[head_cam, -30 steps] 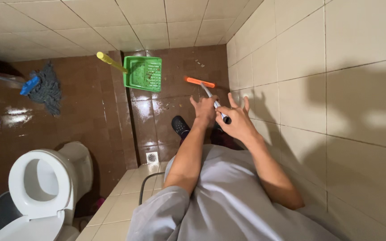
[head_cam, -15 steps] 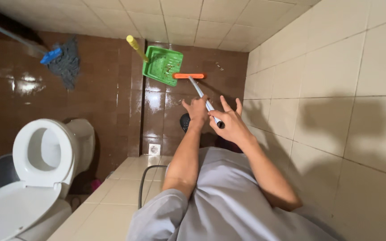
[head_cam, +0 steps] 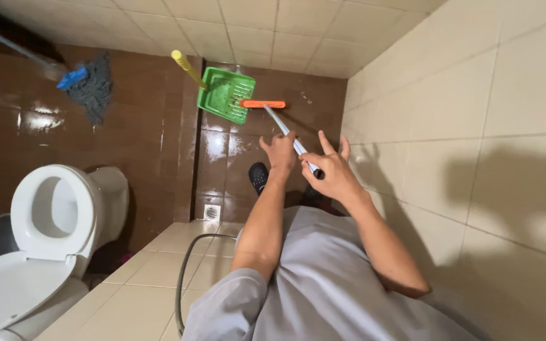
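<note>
Both hands on grey broom handle [head_cam: 285, 131]: left hand [head_cam: 280, 153] wrapped round it, right hand [head_cam: 330, 173] just behind, fingers spread. Orange broom head [head_cam: 263, 104] beyond hands, touching green dustpan [head_cam: 226, 95] on wet brown floor [head_cam: 146, 136]. Mop [head_cam: 86, 85] and white toilet [head_cam: 52, 211] well left of hands. Beige tiled wall [head_cam: 475, 126] right of hands.

Person seen from the head-worn camera. Both forearms are bare from the elbow down, with no watch, ring or glove visible on the left hand [head_cam: 281, 153] or the right hand [head_cam: 332, 174]. A light grey short-sleeved garment [head_cam: 323, 284] covers the torso at 6 o'clock. One black shoe [head_cam: 258, 177] shows near centre.
</note>
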